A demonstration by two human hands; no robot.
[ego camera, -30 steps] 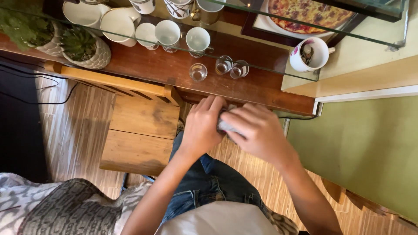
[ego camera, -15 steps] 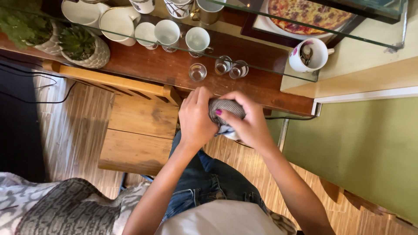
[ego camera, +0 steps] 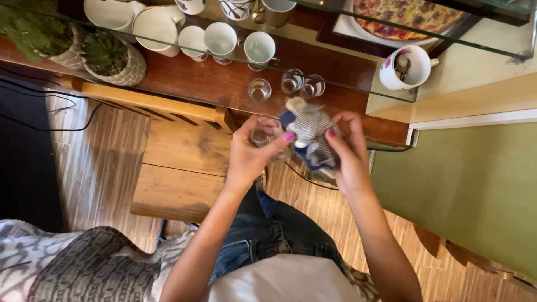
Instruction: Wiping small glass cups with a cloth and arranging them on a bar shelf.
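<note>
- Wooden plank flooring [ego camera: 100,162] is seen from above, with a dark wooden shelf [ego camera: 224,84] running across the top of the view under a glass pane
- On the shelf, three small clear glasses [ego camera: 259,89] are stood close together, and white cups [ego camera: 221,39] are lined up behind them
- Two potted plants [ego camera: 109,56] in pale textured pots are placed at the shelf's left end
- A white mug [ego camera: 404,67] with a flower pattern is set on the pale surface to the right, and a pizza [ego camera: 405,14] lies beyond it at the top edge
- A wooden chair [ego camera: 179,162] is positioned just below the shelf
- A small clear glass [ego camera: 267,135] is grasped in the left hand [ego camera: 251,154], fingers closed around it, in the air in front of the shelf
- A striped blue and white cloth [ego camera: 310,134] is clenched in the right hand [ego camera: 349,154], bunched up just beside the glass; whether the two touch cannot be told
- Blue jeans [ego camera: 274,229] and a patterned grey fabric [ego camera: 78,268] are visible below the arms
</note>
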